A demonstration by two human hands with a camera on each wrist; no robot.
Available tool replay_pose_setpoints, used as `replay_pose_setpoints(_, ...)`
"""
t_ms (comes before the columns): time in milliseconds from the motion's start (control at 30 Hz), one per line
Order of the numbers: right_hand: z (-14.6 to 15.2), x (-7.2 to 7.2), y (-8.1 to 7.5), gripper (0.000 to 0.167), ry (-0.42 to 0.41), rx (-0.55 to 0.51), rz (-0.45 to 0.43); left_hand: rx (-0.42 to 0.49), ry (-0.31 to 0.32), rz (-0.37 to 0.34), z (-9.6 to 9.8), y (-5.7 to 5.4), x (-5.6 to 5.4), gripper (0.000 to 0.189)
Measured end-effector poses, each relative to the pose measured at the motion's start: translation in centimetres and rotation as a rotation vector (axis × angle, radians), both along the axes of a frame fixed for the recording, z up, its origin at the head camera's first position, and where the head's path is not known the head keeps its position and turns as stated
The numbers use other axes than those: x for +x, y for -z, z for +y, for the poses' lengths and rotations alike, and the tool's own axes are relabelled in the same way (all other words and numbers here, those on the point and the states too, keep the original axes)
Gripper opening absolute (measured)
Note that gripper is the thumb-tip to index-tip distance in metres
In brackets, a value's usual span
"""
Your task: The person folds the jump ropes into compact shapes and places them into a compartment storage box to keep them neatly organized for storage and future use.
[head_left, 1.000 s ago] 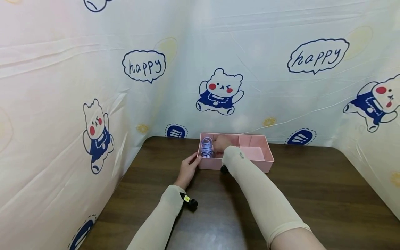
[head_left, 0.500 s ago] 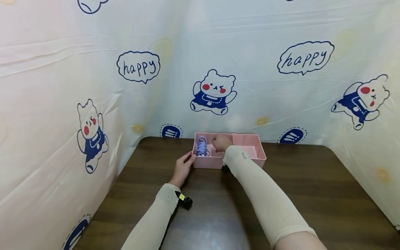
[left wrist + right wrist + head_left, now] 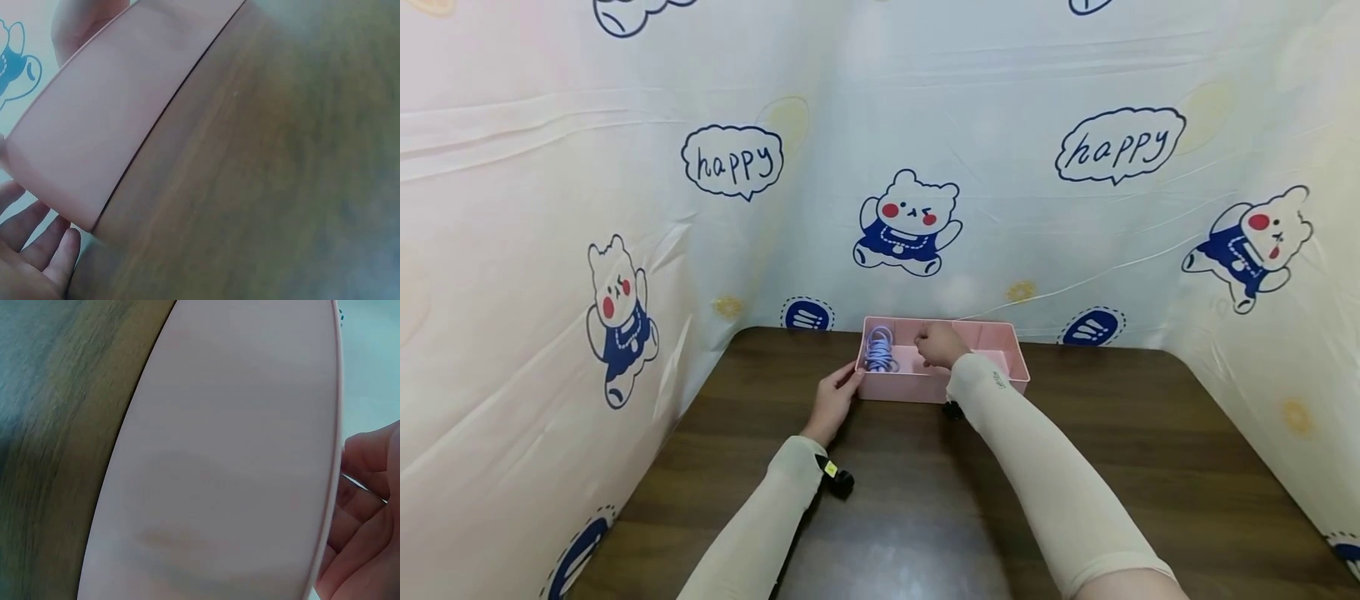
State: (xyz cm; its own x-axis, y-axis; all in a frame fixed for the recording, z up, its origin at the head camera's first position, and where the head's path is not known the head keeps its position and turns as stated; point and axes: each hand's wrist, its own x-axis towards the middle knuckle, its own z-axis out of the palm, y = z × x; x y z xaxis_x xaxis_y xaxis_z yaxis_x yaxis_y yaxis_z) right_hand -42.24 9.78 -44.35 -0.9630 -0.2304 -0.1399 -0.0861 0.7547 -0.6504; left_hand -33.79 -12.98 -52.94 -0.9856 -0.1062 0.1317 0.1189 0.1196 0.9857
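Observation:
A pink divided storage box (image 3: 895, 387) stands near the back edge of the table. A coiled lilac cable (image 3: 878, 350) lies in its left end. My left hand (image 3: 831, 407) holds the box's front left corner, thumb near the rim and fingers along the left end; in the left wrist view its fingertips (image 3: 65, 240) meet the box's end wall. My right hand (image 3: 942, 344) is over the middle of the box, right of the cable, with loosely bent fingers and no object showing in them. The front wall hides part of the right hand (image 3: 369, 512) in the right wrist view.
Beneath the box spreads a dark brown wooden table (image 3: 910, 517). A pale printed cloth (image 3: 1000, 167) hangs behind it and along both sides. A divider parts the box's right compartment (image 3: 996, 357) from the rest.
My right hand has drawn back from the cable toward the right, leaving it in the box's left end. The left hand stays at the corner. The head view has shifted slightly.

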Motion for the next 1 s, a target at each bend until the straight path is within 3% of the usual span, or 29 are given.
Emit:
replay_pose_setpoints(233,0.7,0.5,-0.6,0.024,-0.036,-0.053,0.060,-0.033,0.010,-0.006,-0.6,-0.5,-0.4,0.043)
replay_pose_setpoints(600,3.8,3.1,-1.8,0.025,-0.085,-0.059,0.122,-0.201,0.048,-0.003,-1.8,-1.2,-0.6,0.053)
replay_pose_setpoints(1000,7.4,5.8,-2.2,0.022,-0.098,-0.178,0.162,-0.292,0.102,-0.012,-2.6,-2.0,-0.6,0.048)
